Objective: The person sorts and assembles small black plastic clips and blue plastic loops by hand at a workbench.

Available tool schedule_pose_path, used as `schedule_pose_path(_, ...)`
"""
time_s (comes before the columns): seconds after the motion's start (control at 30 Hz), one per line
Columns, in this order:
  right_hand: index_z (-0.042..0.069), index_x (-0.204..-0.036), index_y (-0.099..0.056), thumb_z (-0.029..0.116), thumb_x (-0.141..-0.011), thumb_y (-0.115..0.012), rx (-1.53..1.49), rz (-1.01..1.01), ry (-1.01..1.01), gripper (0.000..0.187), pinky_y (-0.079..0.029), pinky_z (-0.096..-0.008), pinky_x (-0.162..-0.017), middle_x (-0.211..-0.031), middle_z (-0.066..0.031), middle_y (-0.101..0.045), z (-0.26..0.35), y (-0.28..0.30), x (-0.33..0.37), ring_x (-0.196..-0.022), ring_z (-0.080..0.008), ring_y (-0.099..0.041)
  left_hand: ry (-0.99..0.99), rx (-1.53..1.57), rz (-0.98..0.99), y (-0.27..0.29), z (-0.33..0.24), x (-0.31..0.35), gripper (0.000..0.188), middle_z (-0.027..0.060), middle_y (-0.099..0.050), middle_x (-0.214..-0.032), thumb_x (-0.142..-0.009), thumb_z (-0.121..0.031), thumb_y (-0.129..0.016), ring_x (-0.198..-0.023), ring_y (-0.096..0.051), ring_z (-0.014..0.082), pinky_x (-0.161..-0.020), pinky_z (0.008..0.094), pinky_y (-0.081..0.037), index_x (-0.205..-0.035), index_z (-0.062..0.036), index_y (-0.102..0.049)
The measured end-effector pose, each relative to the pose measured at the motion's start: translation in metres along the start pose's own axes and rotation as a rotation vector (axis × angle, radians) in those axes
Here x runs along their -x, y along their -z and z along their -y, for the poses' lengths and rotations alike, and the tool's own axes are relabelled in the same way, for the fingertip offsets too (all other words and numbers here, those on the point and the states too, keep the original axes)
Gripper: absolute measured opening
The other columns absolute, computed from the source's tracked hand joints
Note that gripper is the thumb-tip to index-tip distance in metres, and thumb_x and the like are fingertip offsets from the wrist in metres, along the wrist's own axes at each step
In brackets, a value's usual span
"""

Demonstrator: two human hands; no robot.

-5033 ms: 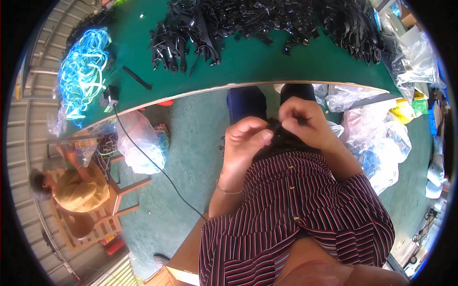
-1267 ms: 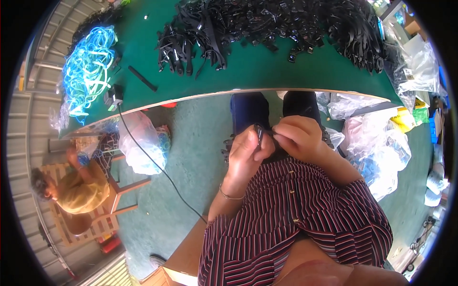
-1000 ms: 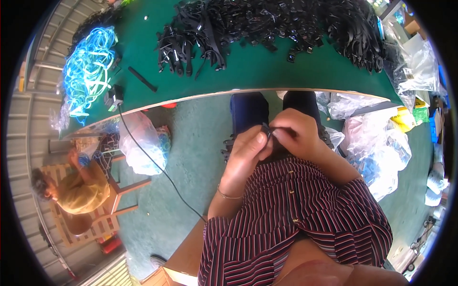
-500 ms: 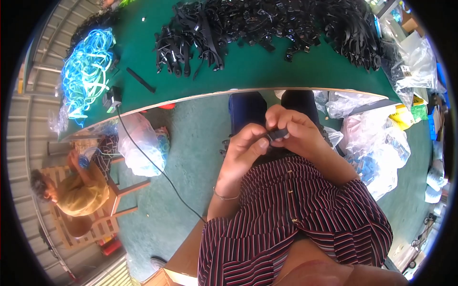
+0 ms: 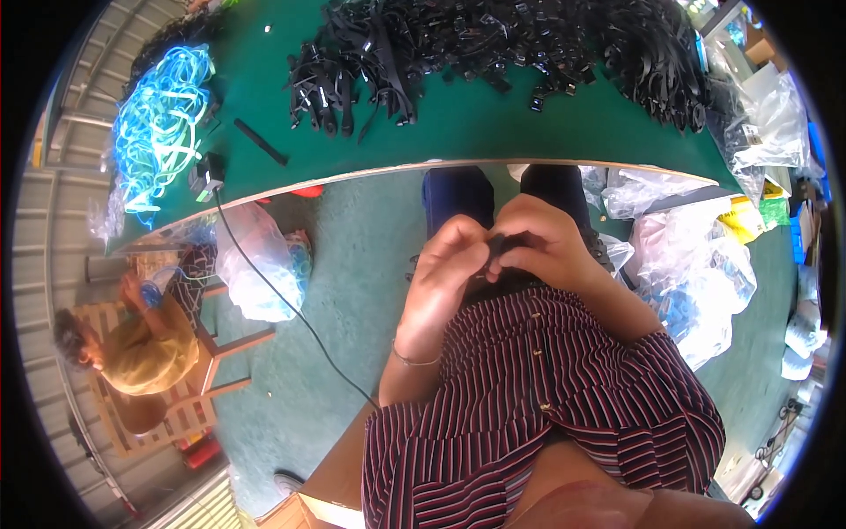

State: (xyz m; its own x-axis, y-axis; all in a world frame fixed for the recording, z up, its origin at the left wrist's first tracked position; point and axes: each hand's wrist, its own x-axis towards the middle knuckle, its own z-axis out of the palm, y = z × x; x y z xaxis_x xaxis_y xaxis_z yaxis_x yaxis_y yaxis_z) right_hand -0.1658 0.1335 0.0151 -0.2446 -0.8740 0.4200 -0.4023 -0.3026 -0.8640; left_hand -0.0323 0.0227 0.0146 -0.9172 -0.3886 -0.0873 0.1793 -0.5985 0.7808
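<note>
My left hand (image 5: pixel 453 257) and my right hand (image 5: pixel 548 243) meet over my lap, just below the table's near edge. Both are closed, fingertips together, on a small piece of black strap (image 5: pixel 504 245). Most of the strap is hidden by my fingers, so its ends and any buckle on it do not show. Across the green table (image 5: pixel 423 145) lies a long heap of black straps (image 5: pixel 379 62), many with shiny black buckles, and a tangle of blue cords (image 5: pixel 163 132) hangs over its left end.
A single black strip (image 5: pixel 260 142) and a small black box (image 5: pixel 207 179) with a cable (image 5: pixel 282 300) are at the table's left. Plastic bags (image 5: pixel 696 264) stand at right, another bag (image 5: pixel 260 273) at left. A co-worker (image 5: pixel 145 344) sits on a wooden chair, far left.
My fingers have shifted around the black strap. The right hand's fingers now curl over it from above, covering more of it. The left hand has turned slightly and stays closed on it.
</note>
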Motion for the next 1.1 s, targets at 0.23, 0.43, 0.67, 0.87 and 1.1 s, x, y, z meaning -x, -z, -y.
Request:
schedule_pose_path(0.23, -0.002, -0.091, -0.061, -0.003, -0.071, -0.065, -0.336, -0.055, -0.174, 0.02, -0.047, -0.0271, -0.064, -0.087, -0.0091, -0.053, 0.004, -0.001, -0.003, -0.079, -0.0172, -0.057, -0.01, 0.096, 0.106, 0.009, 0.006, 0.0, 0.007, 0.0089, -0.058, -0.08, -0.082, -0.007, -0.054, -0.072, -0.054, 0.0127, -0.068, 0.022, -0.042, -0.081, -0.0017, -0.049)
schedule_pose_path(0.43, 0.003, -0.094, -0.064, 0.004, -0.067, -0.072, 0.016, 0.025, -0.008, 0.028, -0.044, -0.0276, -0.065, -0.089, -0.0087, -0.053, 0.001, 0.007, -0.007, -0.079, -0.0187, -0.055, 0.045, -0.083, 0.096, 0.007, 0.0, -0.001, 0.019, 0.0048, -0.058, -0.08, -0.086, -0.015, -0.058, -0.073, -0.053, 0.0097, -0.067, 0.0218, -0.043, -0.095, 0.0017, -0.055)
schedule_pose_path(0.67, 0.004, -0.093, -0.063, 0.007, -0.065, -0.075, 0.143, 0.016, 0.069, 0.03, -0.044, -0.0275, -0.065, -0.088, -0.0083, -0.053, 0.0, 0.011, -0.007, -0.078, -0.0197, -0.054, 0.054, -0.131, 0.085, 0.008, 0.0, -0.001, 0.018, 0.0049, -0.059, -0.079, -0.086, -0.013, -0.056, -0.073, -0.054, 0.0095, -0.068, 0.0213, -0.043, -0.096, 0.0023, -0.057)
schedule_pose_path(0.87, 0.002, -0.094, -0.062, 0.0, -0.072, -0.065, -0.051, -0.032, -0.013, 0.022, -0.045, -0.0252, -0.07, -0.092, -0.0081, -0.053, 0.002, 0.009, -0.004, -0.082, -0.0172, -0.055, -0.017, -0.107, 0.052, 0.003, 0.001, 0.0, 0.019, 0.0074, -0.062, -0.078, -0.085, -0.007, -0.049, -0.072, -0.056, 0.0108, -0.067, 0.0213, -0.044, -0.098, 0.0046, -0.058)
schedule_pose_path(1.1, 0.001, -0.096, -0.062, -0.002, -0.075, -0.063, -0.245, -0.027, -0.066, 0.021, -0.043, -0.0235, -0.074, -0.093, -0.007, -0.051, 0.0, 0.005, -0.001, -0.085, -0.0145, -0.053, -0.029, -0.079, 0.045, 0.0, 0.001, 0.002, 0.02, 0.0082, -0.061, -0.077, -0.085, -0.008, -0.05, -0.071, -0.057, 0.0116, -0.066, 0.0212, -0.045, -0.098, 0.0053, -0.058)
